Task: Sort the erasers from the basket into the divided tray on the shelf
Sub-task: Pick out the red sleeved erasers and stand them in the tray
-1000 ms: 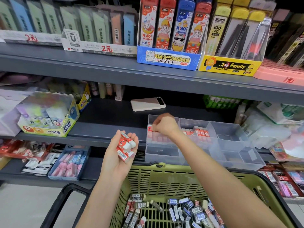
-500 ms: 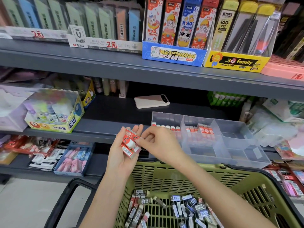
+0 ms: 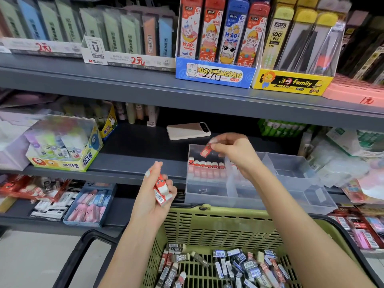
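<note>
Risks, big to small:

- Shelf [image 3: 135, 163]: the divided tray [image 3: 295, 175] sits at its front edge, under and ahead of the right grip [image 3: 234, 151]. The tray's near side looks to hang past the lip, though I can't confirm it. If so, a hard press on the near wall could tip or slide it.
- Basket [image 3: 218, 223]: it sits below both grips. A fumbled piece would land among the loose erasers [image 3: 239, 265], which costs a re-pick, not a loss.
- Row of red erasers [image 3: 205, 164]: they stand in the tray's far-left compartment, just below the right grip. A piece lowered at an angle could knock its neighbours over or wedge across the row.
- Stack of red erasers [image 3: 161, 189]: the left grip [image 3: 153, 194] holds it between thumb and curled fingers. That grip is low and left of the right grip, outside the tray and over the basket rim. A loose hold could let the top piece slide out.
- Single red eraser [image 3: 206, 151]: the right grip pinches it at one end with the fingertips. The rest hangs tilted down-left of the grip, over the tray's far-left corner and clear of the row. An end pinch is weak, so it may rotate on release. Motion blur there hides the exact finger contact.

My read: square it upright before lowering it beside the row.
</note>
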`<state>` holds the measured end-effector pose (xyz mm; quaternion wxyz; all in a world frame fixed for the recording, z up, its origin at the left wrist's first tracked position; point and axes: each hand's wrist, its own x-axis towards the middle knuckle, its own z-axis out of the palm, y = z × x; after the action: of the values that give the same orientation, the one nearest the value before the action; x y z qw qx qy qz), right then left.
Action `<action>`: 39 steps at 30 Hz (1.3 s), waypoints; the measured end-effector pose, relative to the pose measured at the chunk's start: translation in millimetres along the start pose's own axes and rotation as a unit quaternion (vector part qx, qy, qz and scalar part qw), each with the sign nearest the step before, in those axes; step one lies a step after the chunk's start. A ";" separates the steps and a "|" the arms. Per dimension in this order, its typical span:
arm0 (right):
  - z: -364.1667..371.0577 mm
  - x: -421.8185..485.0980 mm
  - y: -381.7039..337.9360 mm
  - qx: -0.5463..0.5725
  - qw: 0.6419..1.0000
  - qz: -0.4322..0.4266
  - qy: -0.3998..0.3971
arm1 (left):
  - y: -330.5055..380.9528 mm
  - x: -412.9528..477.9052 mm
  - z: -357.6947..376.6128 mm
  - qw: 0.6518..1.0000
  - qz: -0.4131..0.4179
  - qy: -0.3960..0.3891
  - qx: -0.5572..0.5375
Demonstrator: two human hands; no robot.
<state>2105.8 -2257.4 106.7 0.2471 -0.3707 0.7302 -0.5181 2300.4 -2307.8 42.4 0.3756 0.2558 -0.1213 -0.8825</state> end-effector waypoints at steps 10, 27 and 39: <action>26.4 33.8 11.5 -0.195 0.965 0.119 -0.126 | -0.1 3.1 -0.2 1.000 0.005 0.010 0.015; 68.8 -68.1 -13.9 -0.280 0.954 -0.054 -0.088 | -2.5 4.4 -2.0 0.996 0.080 0.006 0.033; 39.3 -61.5 -14.0 0.183 0.981 0.045 0.044 | -7.4 -5.6 2.8 0.987 0.115 -0.034 0.105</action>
<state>2176.1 -2233.5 105.0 0.3010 -0.2630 0.6494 -0.6470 2297.8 -2298.6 43.7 0.4411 0.2480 -0.2546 -0.8241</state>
